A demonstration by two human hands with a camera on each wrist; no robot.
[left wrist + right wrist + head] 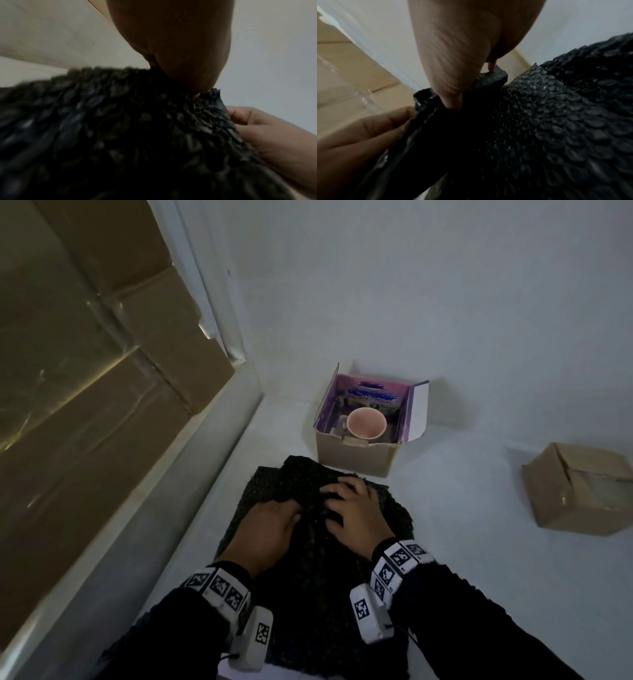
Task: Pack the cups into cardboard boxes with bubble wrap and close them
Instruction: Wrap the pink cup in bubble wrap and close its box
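Note:
A sheet of black bubble wrap [294, 474] lies bunched on the white surface in front of me. My left hand [291, 517] grips a fold of it from the left, fingers curled into the wrap [120, 128]. My right hand [334, 499] lies over the bundle from the right and pinches a raised fold of the wrap [556, 115] between thumb and fingertip. What the wrap covers is hidden. Beyond it, a pink cup [366, 424] stands upright in an open cardboard box [356, 455] with a purple printed lining.
A closed, taped cardboard box [579, 491] sits on the surface to the right. Large stacked cardboard cartons [102, 371] fill the left side behind a white ledge. A white wall rises just behind the open box.

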